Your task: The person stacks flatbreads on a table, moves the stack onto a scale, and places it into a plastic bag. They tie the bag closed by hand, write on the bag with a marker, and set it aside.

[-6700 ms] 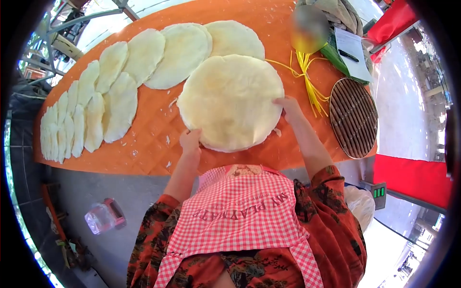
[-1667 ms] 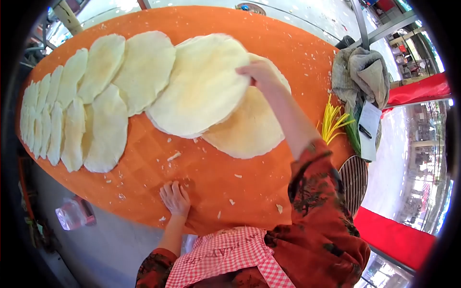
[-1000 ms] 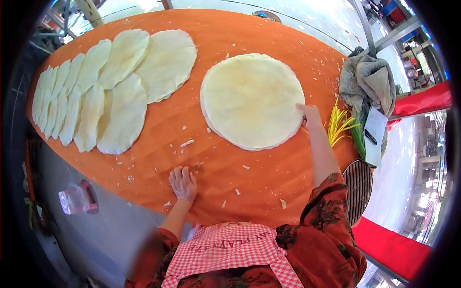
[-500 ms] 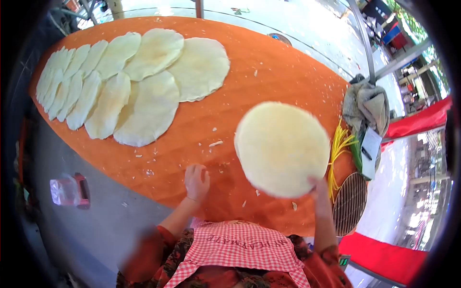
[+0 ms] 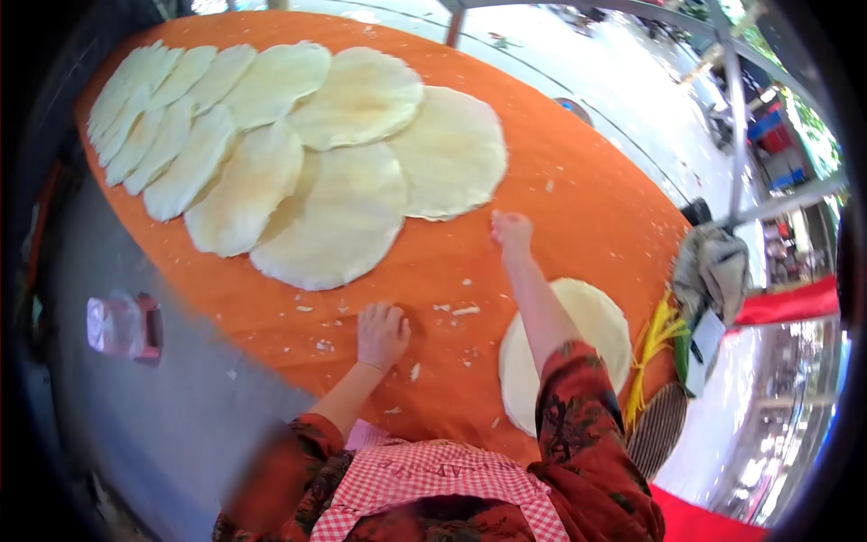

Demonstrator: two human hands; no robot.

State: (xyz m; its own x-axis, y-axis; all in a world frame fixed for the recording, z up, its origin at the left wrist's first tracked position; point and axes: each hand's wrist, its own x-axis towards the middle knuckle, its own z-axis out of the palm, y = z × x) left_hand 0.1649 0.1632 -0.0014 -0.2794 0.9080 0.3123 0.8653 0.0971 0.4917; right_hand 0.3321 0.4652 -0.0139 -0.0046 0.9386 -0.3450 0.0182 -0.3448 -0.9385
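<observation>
My right hand (image 5: pixel 513 230) is stretched out over the table, just right of the nearest overlapping round sheet (image 5: pixel 452 154). Its fingers are drawn together; whether something small sits between them is hidden. Under my right forearm lies a pale, thin round sheet (image 5: pixel 587 312), perhaps a stack, partly covered by the sleeve. My left hand (image 5: pixel 383 336) rests on the orange tabletop (image 5: pixel 433 262) with loosely bent fingers and nothing visible in it. Beyond it, two overlapping rows of pale dough-like rounds (image 5: pixel 334 221) run to the far left.
Small white scraps (image 5: pixel 465 311) are scattered over the table. At the right edge lie yellow strands (image 5: pixel 657 343), a grey cloth (image 5: pixel 713 266), a notepad with a pen (image 5: pixel 706 339) and a striped round object (image 5: pixel 657 429). A clear plastic container (image 5: pixel 113 325) stands lower left.
My right hand has let go of the near round sheet's edge and moved far left across it, towards the rows. The view has shifted; my left hand stays on the table.
</observation>
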